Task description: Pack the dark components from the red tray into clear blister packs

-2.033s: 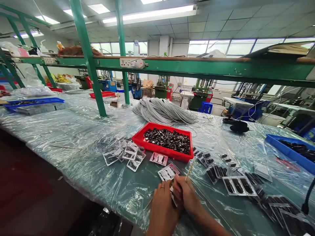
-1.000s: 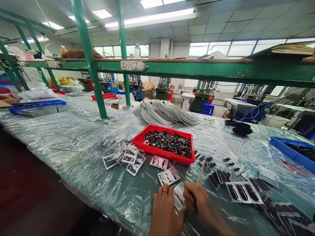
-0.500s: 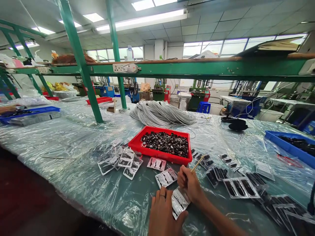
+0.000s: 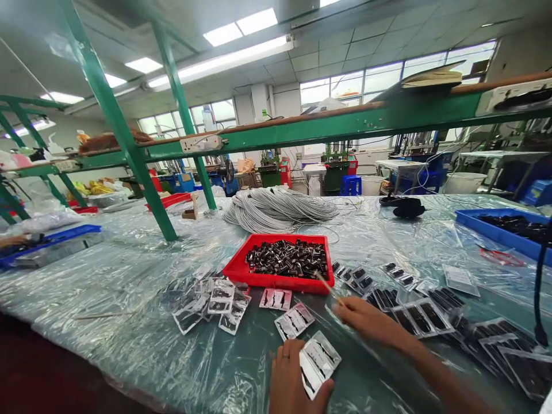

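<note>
My left hand lies at the left edge of a flat silver-white packet with jagged dark strips, holding it between fingers and thumb. A thin, light-coloured stick is pinched in my right hand, which is slightly blurred. The stick's far end points up at the front right corner of the red tray, which is full of small shiny black pieces. Between the tray and my left hand lie two similar packets, a nearer one and a farther one.
A heap of similar packets lies left of the tray. Clear packs of black pieces spread to the right, near a blue tray. Behind the red tray is a grey cable coil. A green post rises at left.
My right hand has moved off the packet, up and to the right, with the stick swung towards the red tray. My left hand stays on the packet, which is now more exposed. The view has tilted.
</note>
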A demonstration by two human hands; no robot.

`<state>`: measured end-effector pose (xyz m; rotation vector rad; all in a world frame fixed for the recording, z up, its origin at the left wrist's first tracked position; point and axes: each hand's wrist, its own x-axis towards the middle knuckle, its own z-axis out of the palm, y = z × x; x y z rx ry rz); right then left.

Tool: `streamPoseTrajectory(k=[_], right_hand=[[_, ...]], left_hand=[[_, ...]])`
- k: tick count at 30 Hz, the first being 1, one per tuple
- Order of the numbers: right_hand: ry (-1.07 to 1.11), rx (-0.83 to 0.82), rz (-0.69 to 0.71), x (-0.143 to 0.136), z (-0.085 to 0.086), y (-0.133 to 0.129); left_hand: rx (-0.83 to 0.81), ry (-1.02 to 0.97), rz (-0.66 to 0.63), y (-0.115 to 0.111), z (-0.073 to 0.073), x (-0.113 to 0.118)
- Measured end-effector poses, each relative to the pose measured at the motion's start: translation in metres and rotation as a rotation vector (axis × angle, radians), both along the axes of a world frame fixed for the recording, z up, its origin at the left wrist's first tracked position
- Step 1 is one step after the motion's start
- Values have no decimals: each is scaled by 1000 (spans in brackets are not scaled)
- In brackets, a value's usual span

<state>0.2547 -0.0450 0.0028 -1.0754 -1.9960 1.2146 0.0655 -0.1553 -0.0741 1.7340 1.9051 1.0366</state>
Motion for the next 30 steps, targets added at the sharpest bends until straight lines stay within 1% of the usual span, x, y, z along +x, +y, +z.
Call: streamPoseTrajectory(k=[2, 4, 5, 7, 9, 11, 13, 14, 15, 18, 19, 21, 23, 25, 27, 30], right_hand=[[-308, 227, 34, 20, -2, 7], [-502, 337, 32, 32, -8, 7], [-544, 377, 25, 33, -11, 5], [-536, 459, 12, 27, -12, -1], [-411, 476, -18, 9, -6, -6], [-200, 369, -12, -14, 3, -5], [-14, 248, 3, -38, 14, 4], [41, 229, -2, -48, 19, 12], [71, 246, -19, -58, 24, 20], [92, 393, -51, -79, 40, 49], [94, 439, -43, -84, 45, 58], [105, 497, -55, -92, 53, 73], [123, 516, -106, -99, 56, 84], [122, 532, -152, -104, 53, 92], [86, 569, -173, -109, 47, 97], [33, 612, -194, -117, 37, 101]], left_hand=[[14, -231, -29, 0, -7, -10], [45, -411, -3, 2, -12, -21], [78, -449, 20, 4, -12, -25], [154, -434, 65, 10, -7, -32], [198, -386, 95, 20, 5, -32], [229, -368, 102, 32, 23, -29], [230, -373, 64, 46, 43, -26], [225, -378, 41, 54, 53, -26], [218, -384, 20, 63, 63, -27], [236, -440, -14, 98, 89, -41], [258, -471, -33, 112, 95, -47], [276, -541, -124, 141, 103, -61], [278, -598, -216, 166, 105, -72], [269, -619, -242, 182, 102, -79], [260, -604, -208, 189, 95, -81], [247, -563, -158, 185, 84, -82]])
